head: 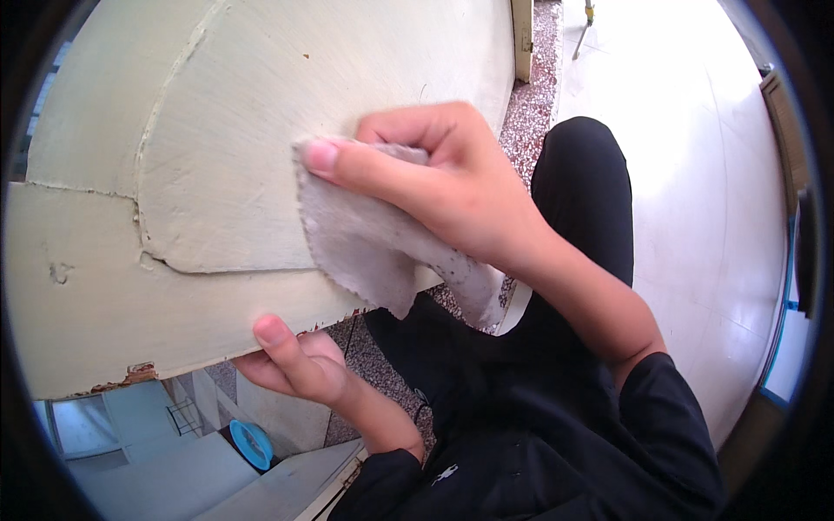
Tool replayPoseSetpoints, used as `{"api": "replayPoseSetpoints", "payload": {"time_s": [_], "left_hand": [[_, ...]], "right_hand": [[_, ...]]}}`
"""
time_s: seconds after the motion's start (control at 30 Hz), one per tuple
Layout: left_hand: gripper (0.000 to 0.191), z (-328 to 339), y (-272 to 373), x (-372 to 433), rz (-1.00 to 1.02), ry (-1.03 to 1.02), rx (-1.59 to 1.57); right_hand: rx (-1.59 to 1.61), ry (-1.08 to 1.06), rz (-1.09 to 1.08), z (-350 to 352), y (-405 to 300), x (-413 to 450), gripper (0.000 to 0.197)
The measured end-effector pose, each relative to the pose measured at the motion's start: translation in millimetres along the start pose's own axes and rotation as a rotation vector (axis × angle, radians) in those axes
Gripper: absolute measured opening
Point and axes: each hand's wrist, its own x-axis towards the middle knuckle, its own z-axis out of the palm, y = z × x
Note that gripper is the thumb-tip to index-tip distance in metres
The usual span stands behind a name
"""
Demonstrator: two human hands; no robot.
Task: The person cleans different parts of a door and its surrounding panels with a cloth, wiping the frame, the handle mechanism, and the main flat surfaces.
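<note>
My right hand pinches a greyish-white cloth between thumb and bent fingers, against the face of a cream-painted panelled door. The cloth hangs in a fold past the door's edge, and its lower flap bears dark specks. My left hand holds the same edge further along, its thumb on the painted face and its fingers partly hidden behind. Paint has chipped off along this edge, baring reddish-brown patches. A cracked seam outlines the raised panel.
Beside my knee runs a speckled terrazzo strip, bordering the pale tiled floor. A door frame post stands at the top. Below the door, a blue plastic basin is visible in the space beyond.
</note>
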Motion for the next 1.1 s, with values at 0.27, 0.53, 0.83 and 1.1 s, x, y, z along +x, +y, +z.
{"api": "replayPoseSetpoints", "payload": {"time_s": [0.27, 0.53, 0.83, 1.1], "left_hand": [[0.063, 0, 2, 1, -0.020, -0.061, -0.011], [0.062, -2, -4, -2, -0.009, -0.001, -0.013], [0.058, -15, -1, -7, -0.019, -0.023, -0.064], [0.060, -19, -8, -13, 0.015, 0.029, -0.024]], "right_hand": [[-0.123, 0.155, -0.272, -17, -14, 35, 0.043], [-0.455, 0.038, -0.287, -30, -37, 42, 0.038], [-0.562, -0.076, -0.412, -25, -45, 44, 0.037], [-0.468, -0.069, -0.466, -7, -40, 37, 0.042]]}}
